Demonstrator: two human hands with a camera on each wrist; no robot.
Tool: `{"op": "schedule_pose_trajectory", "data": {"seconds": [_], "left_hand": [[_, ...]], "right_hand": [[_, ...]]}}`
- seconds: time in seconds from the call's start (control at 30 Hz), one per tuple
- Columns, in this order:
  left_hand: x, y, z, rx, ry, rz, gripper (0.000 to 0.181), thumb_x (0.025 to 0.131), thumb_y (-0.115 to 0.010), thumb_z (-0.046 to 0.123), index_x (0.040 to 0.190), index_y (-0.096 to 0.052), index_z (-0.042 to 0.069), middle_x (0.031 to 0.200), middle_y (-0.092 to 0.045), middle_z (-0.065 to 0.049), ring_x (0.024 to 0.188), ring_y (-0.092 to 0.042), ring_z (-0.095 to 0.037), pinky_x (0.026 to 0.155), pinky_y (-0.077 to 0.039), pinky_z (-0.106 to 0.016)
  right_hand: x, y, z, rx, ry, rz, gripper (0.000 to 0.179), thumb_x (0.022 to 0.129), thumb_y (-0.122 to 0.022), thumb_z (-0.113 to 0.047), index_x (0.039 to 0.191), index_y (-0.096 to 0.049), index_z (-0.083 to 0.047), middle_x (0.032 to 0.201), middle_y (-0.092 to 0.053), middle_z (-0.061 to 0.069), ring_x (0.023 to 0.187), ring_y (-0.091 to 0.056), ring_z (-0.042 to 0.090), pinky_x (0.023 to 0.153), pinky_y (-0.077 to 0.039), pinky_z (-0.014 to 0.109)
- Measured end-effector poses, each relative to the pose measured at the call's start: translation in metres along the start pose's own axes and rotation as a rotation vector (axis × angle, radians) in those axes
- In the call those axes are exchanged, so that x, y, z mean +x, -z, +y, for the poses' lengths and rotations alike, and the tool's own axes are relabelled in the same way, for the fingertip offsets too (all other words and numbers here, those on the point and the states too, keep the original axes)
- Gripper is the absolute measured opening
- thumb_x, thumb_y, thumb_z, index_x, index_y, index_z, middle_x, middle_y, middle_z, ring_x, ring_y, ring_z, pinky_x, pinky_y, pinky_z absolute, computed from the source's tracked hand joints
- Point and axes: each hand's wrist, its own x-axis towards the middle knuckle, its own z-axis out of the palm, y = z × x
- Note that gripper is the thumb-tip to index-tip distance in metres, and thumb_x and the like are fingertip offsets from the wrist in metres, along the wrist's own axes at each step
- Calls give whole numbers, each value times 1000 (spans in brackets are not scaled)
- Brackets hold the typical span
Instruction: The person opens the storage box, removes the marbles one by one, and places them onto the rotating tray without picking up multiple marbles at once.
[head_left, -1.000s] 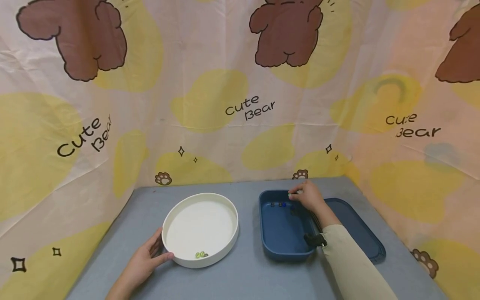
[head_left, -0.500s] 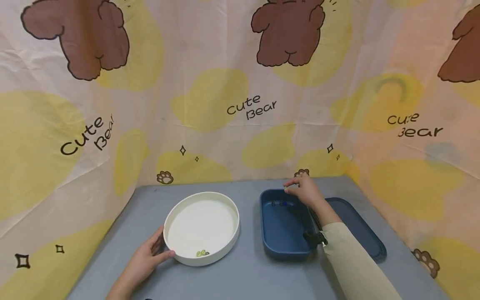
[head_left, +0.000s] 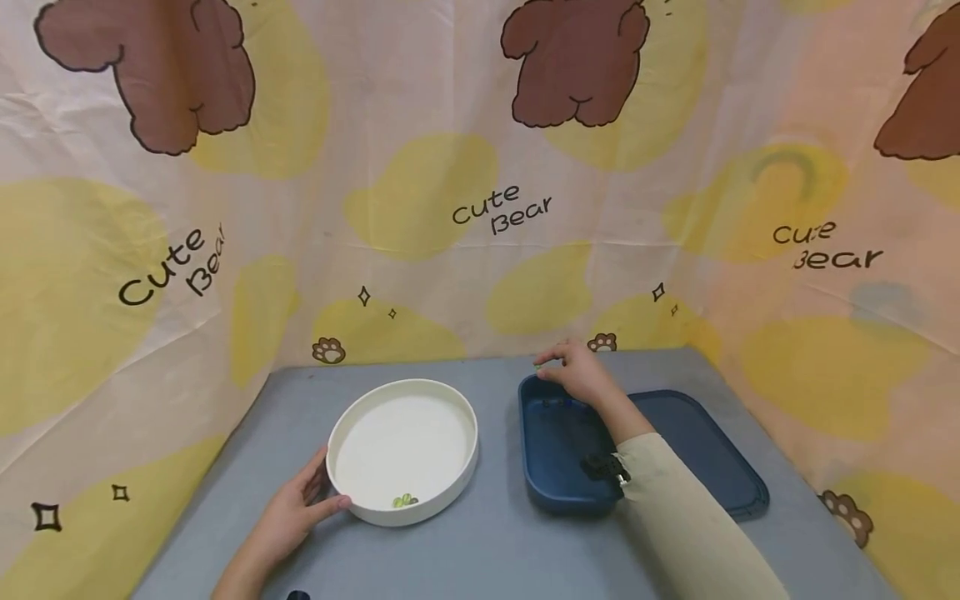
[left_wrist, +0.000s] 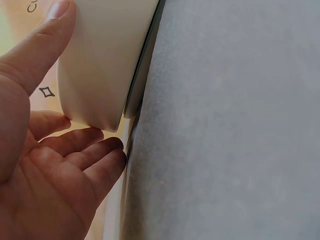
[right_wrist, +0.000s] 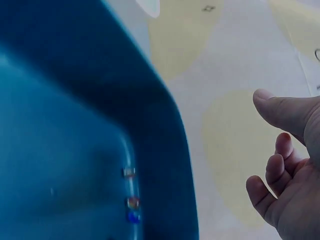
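My left hand (head_left: 288,512) rests against the outer wall of a round white tray (head_left: 360,433), thumb and fingers spread along its curve. In the left wrist view the thumb lies on the tray wall (left_wrist: 105,55), with the fingertips at its lower edge. Several marbles (head_left: 405,501), greenish and dark, lie together inside at the near side. Above the far rim of a deep blue box (head_left: 562,467), my right hand (head_left: 577,371) pinches a small greenish marble (head_left: 537,367). More marbles (right_wrist: 132,202), one of them blue (right_wrist: 133,216), sit along the box's far inner wall.
A flat dark blue lid (head_left: 690,442) lies right of the box, partly under the right forearm. Patterned cloth (head_left: 420,292) rises behind the grey tabletop (head_left: 480,550). A small dark object (head_left: 298,595) shows at the bottom edge.
With the marble between its fingers, my right hand has risen from over the box's far end and moved left to the far left corner. The left hand stays at the tray.
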Motion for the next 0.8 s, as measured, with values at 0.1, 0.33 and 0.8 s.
{"op": "schedule_pose_trajectory", "data": {"seconds": [0.1,0.33,0.8], "left_hand": [[-1,1,0,-7,-2,1,115,83,-85,40,165,-11,5,170,-13,-21,155,-21,-41,123,-27,-49],[2,0,-3,-4,-22,13,115,83,-84,43,165,-12,6,170,-14,-19,155,-21,-39,123,-26,-47],[-1,2,-2,27,-72,29,111,84,-84,41,164,-16,5,169,-19,-21,153,-26,-40,121,-29,-46]], "right_hand": [[3,-7,-13,4,20,-29,20,98,-72,-18,116,-77,-13,115,-53,14,98,-44,28,79,-44,40],[12,-27,-34,-9,69,-43,19,95,-75,-16,113,-79,-14,107,-54,12,87,-40,24,67,-39,32],[24,-68,-67,-46,177,-89,18,91,-79,-13,109,-80,-10,97,-56,6,84,-44,22,68,-40,32]]}}
